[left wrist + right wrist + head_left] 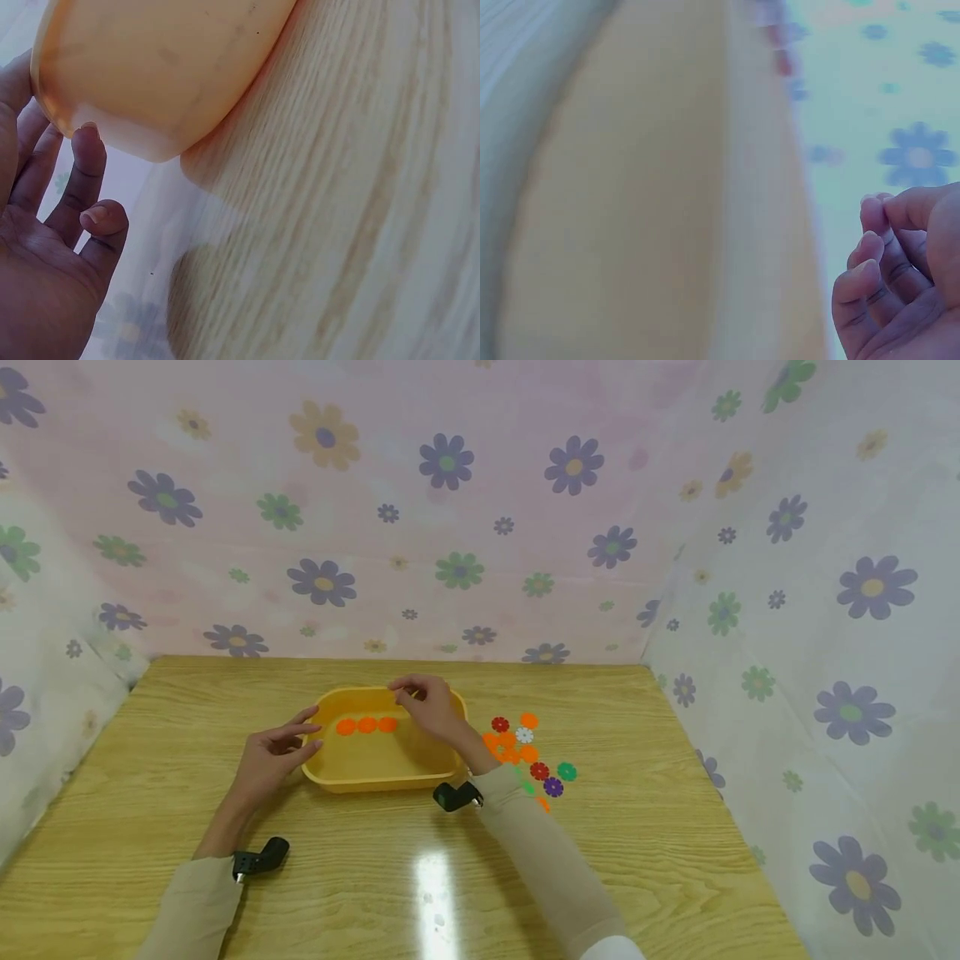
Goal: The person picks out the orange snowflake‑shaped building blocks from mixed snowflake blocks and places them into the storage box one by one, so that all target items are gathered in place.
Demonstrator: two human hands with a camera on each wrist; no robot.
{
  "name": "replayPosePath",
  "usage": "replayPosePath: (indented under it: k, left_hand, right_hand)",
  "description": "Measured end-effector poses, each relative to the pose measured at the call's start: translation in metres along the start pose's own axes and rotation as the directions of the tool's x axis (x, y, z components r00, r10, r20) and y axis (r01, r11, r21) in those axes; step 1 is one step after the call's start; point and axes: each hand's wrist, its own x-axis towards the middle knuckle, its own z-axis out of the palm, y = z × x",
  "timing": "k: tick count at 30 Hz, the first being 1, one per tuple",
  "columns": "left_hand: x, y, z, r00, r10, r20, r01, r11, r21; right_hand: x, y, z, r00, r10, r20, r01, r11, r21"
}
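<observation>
A yellow plastic basin (pixel 382 781) stands on the wooden table. Three orange snowflake discs (pixel 367 725) form a row inside it, edge to edge. My left hand (pixel 273 760) touches the basin's left rim with fairly straight, spread fingers; the left wrist view has the fingers (pixel 90 161) around the basin's outer edge. Over the right part of the basin reaches my right hand (pixel 431 706), its fingertips near the far rim. Thumb and forefinger of that hand (pixel 907 262) meet at the tips in the right wrist view, and no disc shows between them.
Right of the basin lies a loose spread of discs: orange, red (pixel 539 771), white (pixel 524 735), purple (pixel 553 787) and green (pixel 567 772). My right forearm (pixel 532 827) hides some of them. Flower-patterned cloth (pixel 457 510) walls the table at the back and sides.
</observation>
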Motion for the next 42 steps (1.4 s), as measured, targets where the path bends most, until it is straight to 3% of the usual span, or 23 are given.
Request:
replayPosePath:
  k: [6, 11, 16, 21, 27, 32, 37, 42]
  left_hand:
    - [0.0, 0.0, 0.0, 1.0, 0.003, -0.001, -0.003, 1.0, 0.013]
    - [0.0, 0.0, 0.001, 1.0, 0.006, -0.003, -0.006, 1.0, 0.005]
    - [-0.001, 0.0, 0.001, 1.0, 0.01, 0.0, -0.01, 1.0, 0.005]
    - [-0.001, 0.0, 0.001, 1.0, 0.012, -0.006, -0.012, 1.0, 0.006]
    - [-0.001, 0.001, 0.001, 1.0, 0.017, -0.009, -0.017, 1.0, 0.001]
    - [-0.002, 0.001, 0.002, 1.0, 0.011, -0.011, -0.011, 1.0, -0.008]
    - [-0.001, 0.001, 0.002, 1.0, 0.004, -0.012, -0.004, 1.0, -0.007]
    - [0.0, 0.0, 0.003, 1.0, 0.003, -0.018, -0.003, 1.0, 0.01]
  right_hand:
    - [-0.012, -0.025, -0.044, 0.993, -0.096, -0.065, 0.096, 0.995, 0.005]
    - [-0.03, -0.036, -0.083, 0.986, -0.119, -0.114, 0.114, 0.992, -0.05]
    - [-0.052, -0.027, -0.114, 0.987, -0.008, -0.162, -0.018, 0.987, -0.159]
    - [-0.072, 0.002, -0.135, 0.978, 0.136, -0.155, -0.174, 0.947, -0.27]
    - [-0.092, 0.046, -0.144, 0.941, 0.256, -0.22, -0.313, 0.906, -0.285]
    - [-0.101, 0.072, -0.139, 0.903, 0.328, -0.276, -0.389, 0.898, -0.205]
    - [-0.102, 0.089, -0.136, 0.879, 0.372, -0.299, -0.428, 0.891, -0.151]
    - [-0.1, 0.097, -0.137, 0.871, 0.368, -0.327, -0.428, 0.894, -0.135]
